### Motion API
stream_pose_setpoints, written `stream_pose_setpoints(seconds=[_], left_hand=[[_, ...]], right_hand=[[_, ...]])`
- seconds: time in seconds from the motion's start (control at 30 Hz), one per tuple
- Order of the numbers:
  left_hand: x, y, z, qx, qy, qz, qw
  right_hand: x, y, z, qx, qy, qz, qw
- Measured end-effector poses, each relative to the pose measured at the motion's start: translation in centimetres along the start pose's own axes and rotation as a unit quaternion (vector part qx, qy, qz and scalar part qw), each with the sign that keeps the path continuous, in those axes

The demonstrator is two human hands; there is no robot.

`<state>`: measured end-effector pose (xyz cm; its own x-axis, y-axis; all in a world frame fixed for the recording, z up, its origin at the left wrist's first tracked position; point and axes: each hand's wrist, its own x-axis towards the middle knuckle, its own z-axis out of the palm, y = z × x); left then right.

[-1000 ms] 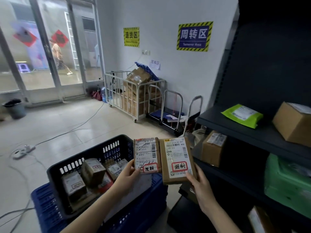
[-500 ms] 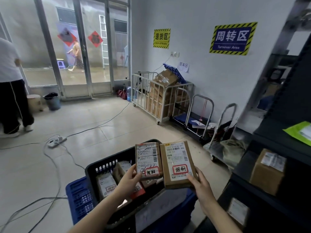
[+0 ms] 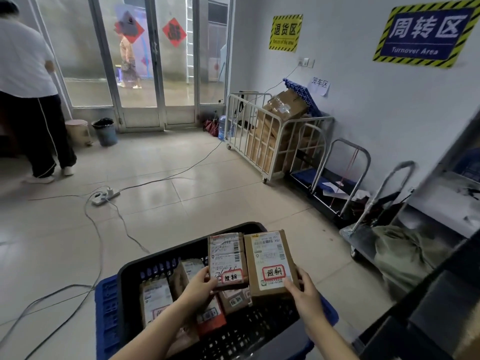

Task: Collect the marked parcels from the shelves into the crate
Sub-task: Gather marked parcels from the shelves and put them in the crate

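- Narrow brown cardboard parcel (image 3: 225, 257) with a red-framed label is being gripped by the left hand (image 3: 199, 285) over the black plastic crate (image 3: 127, 287).
- Wider brown cardboard parcel (image 3: 270, 262) is being gripped by the right hand (image 3: 303, 294), just beside it.

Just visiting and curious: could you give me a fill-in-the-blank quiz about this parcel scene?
The left hand grips the smaller parcel; the right hand grips the ____ one.
The black crate sits inside a ____ outer crate.
Both held parcels bear a sticker outlined in ____.
Missing: larger; blue; red.
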<state>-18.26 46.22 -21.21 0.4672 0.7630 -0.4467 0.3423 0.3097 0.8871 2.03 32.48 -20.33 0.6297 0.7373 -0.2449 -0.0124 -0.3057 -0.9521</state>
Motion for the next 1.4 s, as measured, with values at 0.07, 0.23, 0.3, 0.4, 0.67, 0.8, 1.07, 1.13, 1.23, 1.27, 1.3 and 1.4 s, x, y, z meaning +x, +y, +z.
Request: stream_pose_setpoints(seconds=[0.07,0.23,0.3,0.4,0.67,0.8,1.07,1.13,1.23,1.27,1.3,1.4], left_hand=[[2.4,-0.3,0.6,-0.011,0.007,-0.034,0.999],[7.3,-0.7,1.5,0.004,0.031,-0.092,0.995],[8.9,-0.9,1.5,0.016,0.048,-0.104,0.993],[11.0,-1.3,1.3,0.019,0.069,-0.133,0.989],[13.0,-2.4,0.6,0.060,0.078,-0.188,0.977],[13.2,-2.5,0.3,0.091,0.076,-0.200,0.973],[13.7,-3.0,0.2,0.289,0.115,-0.209,0.927],[14.0,-3.0,1.4,0.312,0.121,-0.201,0.920],[14.6,-3.5,3.1,0.345,0.127,-0.200,0.908],[14.8,-3.7,3.4,0.352,0.129,-0.198,0.906],[14.9,-3.9,3.6,0.360,0.132,-0.195,0.903],[15.0,-4.3,3.7,0.389,0.141,-0.189,0.891]], right_hand=[[3.3,0.4,0.0,-0.037,-0.008,0.010,0.999],[10.0,0.9,0.9,-0.109,-0.058,0.033,0.992],[12.0,0.9,1.4,-0.144,-0.073,0.031,0.986],[14.0,1.1,2.0,-0.181,-0.090,0.031,0.979],[16.3,3.1,4.1,-0.193,-0.076,0.045,0.977],[16.7,4.5,5.2,-0.200,-0.070,0.060,0.975],[17.4,7.1,7.5,-0.193,-0.104,0.095,0.971],[18.0,7.4,7.6,-0.186,-0.099,0.107,0.972],[19.1,8.1,7.4,-0.191,-0.097,0.116,0.970],[19.3,8.3,7.4,-0.194,-0.098,0.121,0.969],[19.5,8.6,7.4,-0.195,-0.101,0.127,0.967],[19.5,9.3,7.7,-0.189,-0.116,0.140,0.965]])
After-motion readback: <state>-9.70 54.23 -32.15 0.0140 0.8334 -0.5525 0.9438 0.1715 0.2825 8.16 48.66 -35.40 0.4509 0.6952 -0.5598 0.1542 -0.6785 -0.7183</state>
